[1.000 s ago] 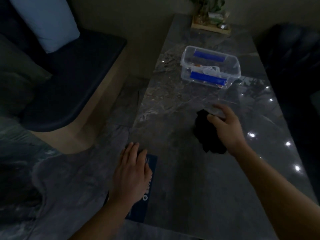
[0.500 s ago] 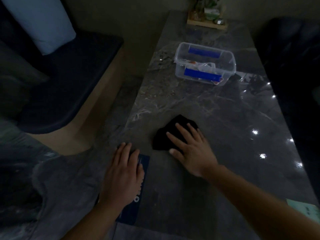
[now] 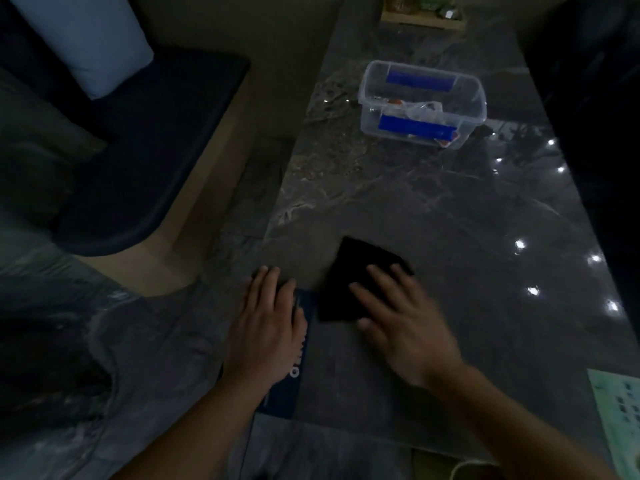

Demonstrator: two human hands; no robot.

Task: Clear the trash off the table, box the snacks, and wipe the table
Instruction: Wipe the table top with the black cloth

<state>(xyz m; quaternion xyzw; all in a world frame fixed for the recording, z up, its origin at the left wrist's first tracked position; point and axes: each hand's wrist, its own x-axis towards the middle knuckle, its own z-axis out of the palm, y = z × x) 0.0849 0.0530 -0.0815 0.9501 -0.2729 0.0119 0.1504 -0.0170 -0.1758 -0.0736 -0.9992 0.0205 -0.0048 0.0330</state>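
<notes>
Dim light. Right hand (image 3: 405,327) lay flat, fingers spread, on a black cloth (image 3: 349,278) pressed to the dark marble tabletop (image 3: 433,209), near its left edge. Left hand (image 3: 266,327) was also flat and spread, palm down on a dark blue card (image 3: 294,368) at the tabletop's near-left corner, gripping nothing. White lettering on the card was partly covered; only an "O" could be read. Clear plastic box (image 3: 422,102) with blue latches stood farther back, holding wrapped snacks (image 3: 420,110); their labels were illegible. A pale green printed sheet (image 3: 620,410) lay at the right edge, print too small to read.
</notes>
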